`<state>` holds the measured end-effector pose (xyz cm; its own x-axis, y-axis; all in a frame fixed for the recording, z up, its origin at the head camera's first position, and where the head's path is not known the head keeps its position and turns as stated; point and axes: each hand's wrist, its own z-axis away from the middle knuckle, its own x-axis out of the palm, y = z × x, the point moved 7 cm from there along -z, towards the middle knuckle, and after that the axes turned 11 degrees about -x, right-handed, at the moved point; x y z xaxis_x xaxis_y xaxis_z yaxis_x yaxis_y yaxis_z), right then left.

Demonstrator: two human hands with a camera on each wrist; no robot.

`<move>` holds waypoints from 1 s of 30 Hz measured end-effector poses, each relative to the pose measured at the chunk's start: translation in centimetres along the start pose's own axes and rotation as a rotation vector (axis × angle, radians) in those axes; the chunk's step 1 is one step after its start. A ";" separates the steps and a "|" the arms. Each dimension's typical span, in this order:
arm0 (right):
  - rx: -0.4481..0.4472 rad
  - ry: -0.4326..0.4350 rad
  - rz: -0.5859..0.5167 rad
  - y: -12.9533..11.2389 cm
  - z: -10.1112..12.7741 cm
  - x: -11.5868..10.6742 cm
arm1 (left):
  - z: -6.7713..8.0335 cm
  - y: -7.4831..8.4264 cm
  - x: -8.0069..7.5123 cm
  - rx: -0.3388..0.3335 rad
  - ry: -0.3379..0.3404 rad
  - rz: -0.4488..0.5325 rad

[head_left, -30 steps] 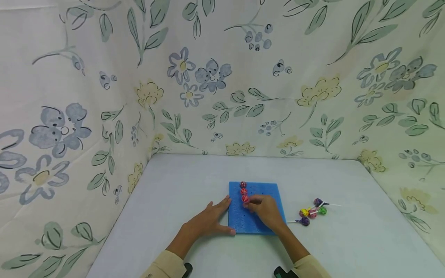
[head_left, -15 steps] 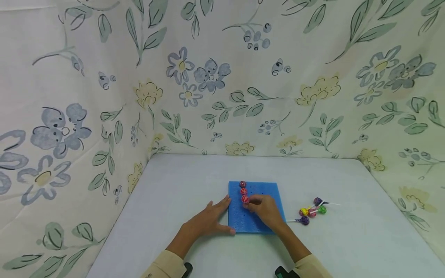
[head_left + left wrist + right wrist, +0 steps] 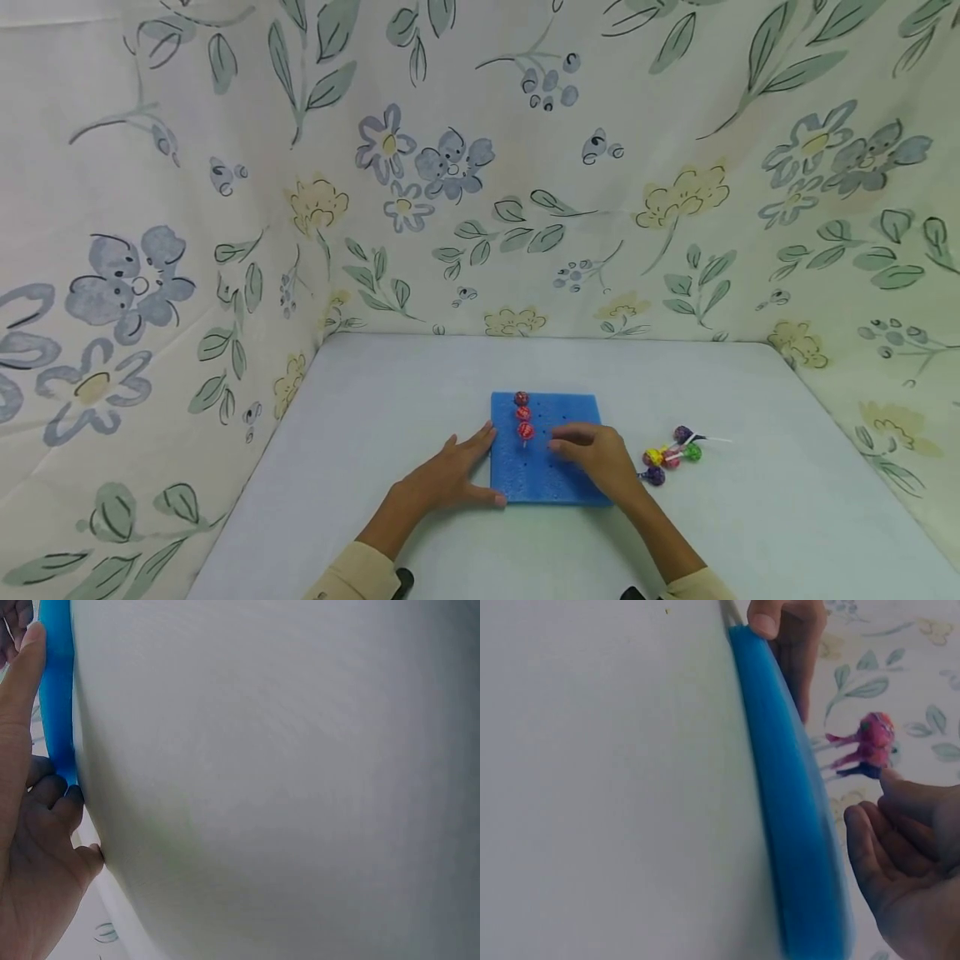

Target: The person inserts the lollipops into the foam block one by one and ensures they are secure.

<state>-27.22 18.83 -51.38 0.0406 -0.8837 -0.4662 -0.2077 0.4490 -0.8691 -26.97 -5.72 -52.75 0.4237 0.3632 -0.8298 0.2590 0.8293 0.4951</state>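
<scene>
On a white table (image 3: 397, 387) before floral cloth (image 3: 652, 121), the left hand (image 3: 452, 472), straight-fingered, touches a blue board (image 3: 534, 482); the empty right hand (image 3: 602, 457) curls loosely near red lollipops (image 3: 523, 413), wrappers (image 3: 526, 431) illegible.

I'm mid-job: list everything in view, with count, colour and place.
Board: 1, blue, on the table
Standing lollipops: 3, two red, farthest darker, column on board's left part
Purple lollipops: 2, purple, table right of board
Yellow lollipop: 1, yellow, same pile
Pink lollipop: 1, pinkish red, same pile
Green lollipop: 1, green, same pile
Table: 1, white, under everything
Floral cloth: white, printed, behind and beside table
Sleeves: 2, beige, near edge
Left hand: 1, at board's left edge
Right hand: 1, above board, holding nothing
</scene>
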 end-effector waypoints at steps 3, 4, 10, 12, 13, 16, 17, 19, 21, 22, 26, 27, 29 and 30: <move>0.013 0.030 0.015 0.3 0.5 -1.4 | 0.0 0.0 0.0 0.002 0.000 0.001; 0.020 0.038 0.014 0.4 0.6 -1.8 | 0.0 0.0 0.0 0.003 0.001 0.002; 0.059 0.077 -0.006 1.1 1.8 -4.4 | 0.0 0.0 0.0 0.002 0.000 0.021; 0.067 0.090 -0.003 1.2 2.2 -5.3 | -0.1 -0.1 0.1 0.000 -0.001 0.021; 0.075 0.098 0.004 1.2 2.3 -5.8 | -0.1 -0.1 0.1 -0.001 -0.003 0.021; 0.094 0.116 0.028 1.5 2.9 -7.2 | -0.2 -0.2 0.2 -0.002 -0.007 0.017; 0.099 0.124 0.034 1.6 3.1 -7.8 | -0.2 -0.2 0.2 -0.001 -0.007 0.016; 0.109 0.142 0.043 1.9 3.5 -8.8 | -0.2 -0.3 0.3 0.002 -0.007 0.015; 0.121 0.157 0.038 2.2 3.8 -9.9 | -0.2 -0.3 0.3 0.007 -0.004 0.013; 0.128 0.164 0.039 2.4 3.9 -10.4 | -0.2 -0.3 0.3 0.008 -0.001 0.013; 0.173 0.183 0.022 3.1 4.6 -12.2 | -0.2 -0.2 0.3 0.011 0.001 0.010; 0.180 0.185 0.019 3.3 4.8 -12.6 | -0.2 -0.2 0.3 0.011 0.002 0.009; 0.192 0.188 0.017 3.7 5.1 -13.4 | -0.2 -0.2 0.3 0.009 0.001 0.011; 0.196 0.188 0.019 3.9 5.3 -13.8 | -0.2 -0.2 0.3 0.009 0.001 0.012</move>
<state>-23.38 33.46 -49.26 -0.1472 -0.8757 -0.4598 -0.0125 0.4665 -0.8844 -27.05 -5.70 -53.09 0.4258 0.3733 -0.8242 0.2618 0.8211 0.5071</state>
